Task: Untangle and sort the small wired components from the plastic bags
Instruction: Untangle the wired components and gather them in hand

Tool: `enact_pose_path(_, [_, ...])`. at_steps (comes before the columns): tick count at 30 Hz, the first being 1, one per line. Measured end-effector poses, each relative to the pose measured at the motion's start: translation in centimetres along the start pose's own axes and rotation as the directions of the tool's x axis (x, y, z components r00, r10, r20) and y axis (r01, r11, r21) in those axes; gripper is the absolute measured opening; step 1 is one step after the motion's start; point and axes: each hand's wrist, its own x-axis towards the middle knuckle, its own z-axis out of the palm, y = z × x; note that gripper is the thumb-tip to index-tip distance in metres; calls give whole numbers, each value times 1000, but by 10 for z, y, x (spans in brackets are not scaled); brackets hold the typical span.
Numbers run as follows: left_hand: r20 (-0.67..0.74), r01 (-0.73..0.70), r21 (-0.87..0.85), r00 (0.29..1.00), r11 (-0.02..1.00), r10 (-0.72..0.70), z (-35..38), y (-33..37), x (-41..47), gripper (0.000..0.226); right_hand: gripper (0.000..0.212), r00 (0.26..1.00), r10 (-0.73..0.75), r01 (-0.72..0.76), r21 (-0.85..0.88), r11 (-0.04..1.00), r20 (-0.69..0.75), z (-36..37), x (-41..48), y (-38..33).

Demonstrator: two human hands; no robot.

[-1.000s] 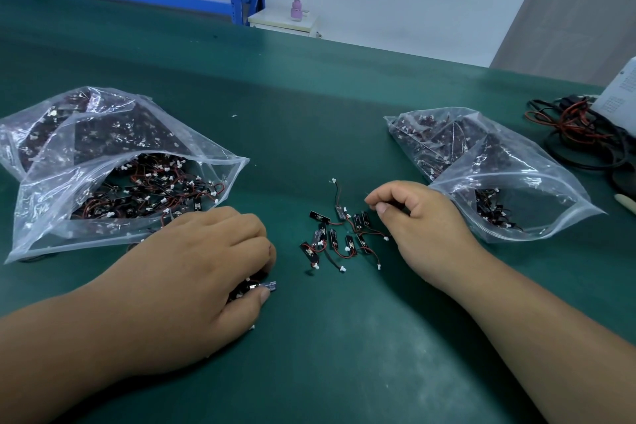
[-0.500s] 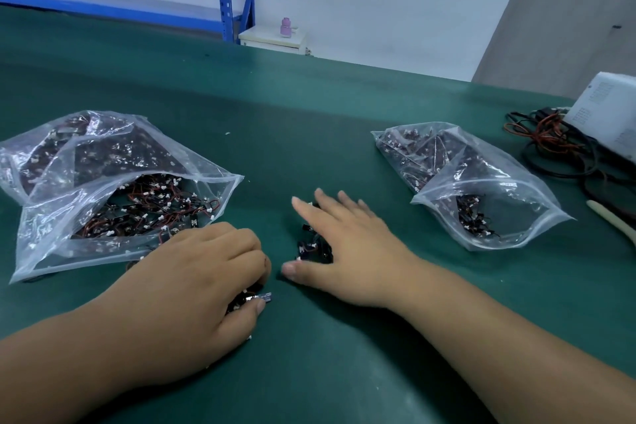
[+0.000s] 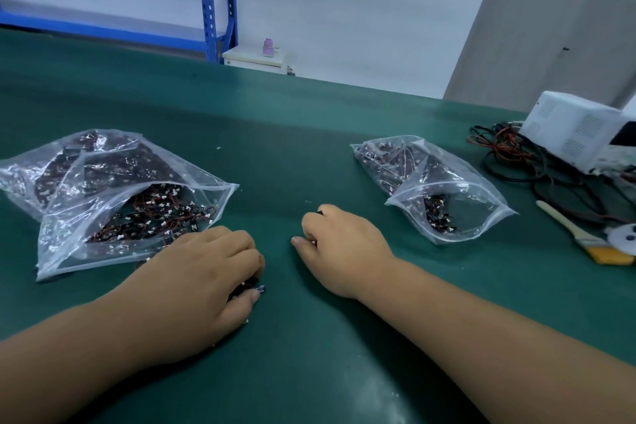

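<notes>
Wired components (image 3: 155,213): black, red leads, white plugs.

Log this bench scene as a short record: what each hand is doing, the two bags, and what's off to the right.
Left bag: open, the fuller one
Right bag: open, less inside
Left hand: grips a bunch of wired components, by the left bag's mouth
Right hand: fingers curled over more wired components, mostly hidden
Far right: brush, cable tangle, white box
Surface: green mat
</notes>
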Motion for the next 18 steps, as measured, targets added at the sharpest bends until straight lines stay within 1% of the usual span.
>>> enact_pose_path(6, [10,3,-8,1000,1000,-2,1,-1,-1,22,38,986,162,-163,-55,985,-35,-6,-13,8])
enact_pose_path(8, [11,3,-12,1000,1000,-3,0,-1,-1,22,38,976,212,-213,-43,976,-43,-12,-19,14])
enact_pose_path(10, [13,6,-6,1000,1000,-6,0,-1,-1,21,37,955,285,-281,58,958,-79,-20,-26,22])
enact_pose_path(11, [13,7,0,1000,1000,-7,0,-2,-1,20,36,934,343,-326,152,933,-101,-26,-28,27])
enact_pose_path(12, [12,7,3,1000,1000,-7,1,-2,-1,21,36,900,422,-381,275,883,-109,-33,-29,31])
enact_pose_path(13, [13,8,2,1000,1000,-8,1,-2,0,22,36,845,525,-428,462,777,-100,-41,-30,35])
enact_pose_path(14, [17,9,0,1000,1000,-9,2,-2,0,24,36,761,647,-445,696,563,-37,-49,-31,40])
enact_pose_path(15, [20,7,-4,1000,1000,-7,3,-3,1,25,36,665,739,-411,877,247,104,-58,-32,46])
enact_pose_path(16, [21,6,-6,1000,1000,-6,3,-3,1,27,37,585,758,-343,935,-91,288,-66,-35,55])
enact_pose_path(17, [19,4,-9,1000,1000,-4,3,-3,1,27,36,537,717,-254,895,-366,445,-74,-38,64])
enact_pose_path(18, [16,5,-11,1000,1000,-4,3,-3,1,28,33,507,664,-151,815,-560,550,-80,-43,74])
